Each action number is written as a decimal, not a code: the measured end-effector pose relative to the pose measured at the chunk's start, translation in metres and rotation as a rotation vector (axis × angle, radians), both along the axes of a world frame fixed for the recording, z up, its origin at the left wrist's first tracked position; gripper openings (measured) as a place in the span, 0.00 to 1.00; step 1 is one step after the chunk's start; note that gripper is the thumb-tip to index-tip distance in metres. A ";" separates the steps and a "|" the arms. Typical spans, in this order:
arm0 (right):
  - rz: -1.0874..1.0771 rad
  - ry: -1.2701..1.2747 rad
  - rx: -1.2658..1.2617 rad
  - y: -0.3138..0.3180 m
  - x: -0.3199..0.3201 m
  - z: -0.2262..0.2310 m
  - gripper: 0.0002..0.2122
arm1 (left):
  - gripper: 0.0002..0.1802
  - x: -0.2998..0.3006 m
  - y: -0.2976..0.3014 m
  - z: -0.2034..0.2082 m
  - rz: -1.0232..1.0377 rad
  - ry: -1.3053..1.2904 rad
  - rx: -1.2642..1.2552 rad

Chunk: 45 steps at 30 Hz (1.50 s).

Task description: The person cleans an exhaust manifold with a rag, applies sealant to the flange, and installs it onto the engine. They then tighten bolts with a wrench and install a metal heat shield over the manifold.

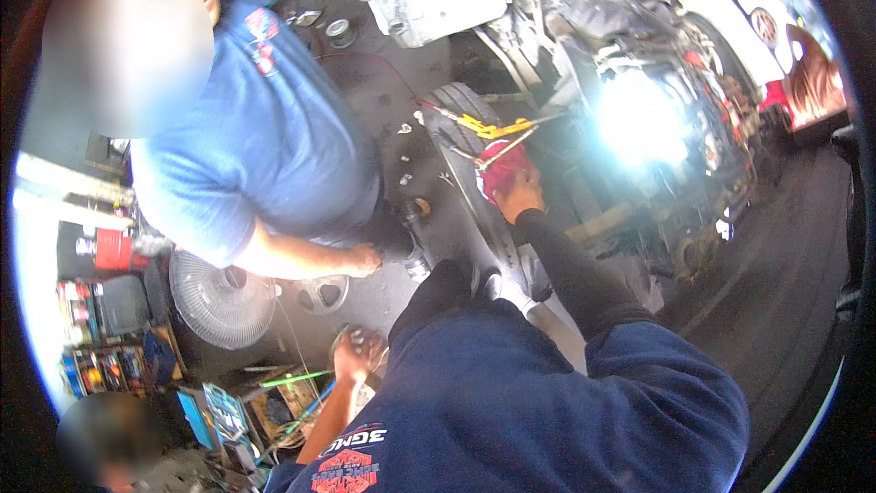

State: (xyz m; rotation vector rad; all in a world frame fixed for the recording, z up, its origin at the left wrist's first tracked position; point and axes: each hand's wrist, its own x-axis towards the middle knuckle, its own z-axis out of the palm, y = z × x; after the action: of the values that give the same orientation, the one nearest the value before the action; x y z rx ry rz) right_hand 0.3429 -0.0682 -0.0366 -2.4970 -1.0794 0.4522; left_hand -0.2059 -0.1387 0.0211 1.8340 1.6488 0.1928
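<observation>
While R hand (520, 196) grasps a rumpled, bright-red cloth (501, 164) nr the tire (454, 102), I can't tell if L hand (354, 361) is clenched.

Your right hand (520, 196) holds a red cloth (505, 167) near a tire (456, 102); your left hand (358, 358) is near a fan (219, 299). A blue-shirted co-worker (274, 146) stands left; a bright light (641, 123) glares over exposed vehicle parts (607, 5).

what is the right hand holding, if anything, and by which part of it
The right hand is at the near edge of a bright red, rounded object; whether it is gripped there cannot be told.
</observation>
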 end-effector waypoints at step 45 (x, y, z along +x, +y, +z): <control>0.280 -0.222 0.020 0.077 0.008 -0.014 0.33 | 0.23 -0.089 -0.094 -0.065 0.511 -0.046 -0.472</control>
State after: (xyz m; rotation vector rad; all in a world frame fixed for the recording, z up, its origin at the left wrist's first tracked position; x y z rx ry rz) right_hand 0.3508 0.0086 -0.0507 -2.4292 -1.5230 0.2406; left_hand -0.2947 -0.2325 -0.0440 1.0382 1.9071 0.0528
